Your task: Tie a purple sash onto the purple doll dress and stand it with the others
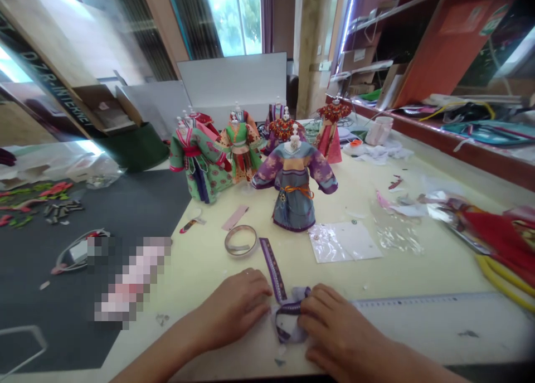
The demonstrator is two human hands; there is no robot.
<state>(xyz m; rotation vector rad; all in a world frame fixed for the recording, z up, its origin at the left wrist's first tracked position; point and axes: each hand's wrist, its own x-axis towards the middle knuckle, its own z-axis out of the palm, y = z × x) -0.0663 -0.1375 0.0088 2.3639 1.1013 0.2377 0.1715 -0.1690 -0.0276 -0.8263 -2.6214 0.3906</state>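
Note:
A purple patterned ribbon runs down the pale table and loops over on itself at the near side, its pale back showing in places. My right hand is closed on the looped part with bent fingers. Just left of the ribbon, my left hand rests low over the table, fingers curled and pressed together; whatever may be under its fingertips is hidden. A long clear ruler extends to the right from beside my right hand. Beyond the ribbon lies a roll of tape.
A small purple and blue robe on a stand rises ahead, with several other dressed stands behind it, including a green robe. A clear plastic packet lies right of centre. Yellow scissor-like handles sit at far right; a dark mat covers the left.

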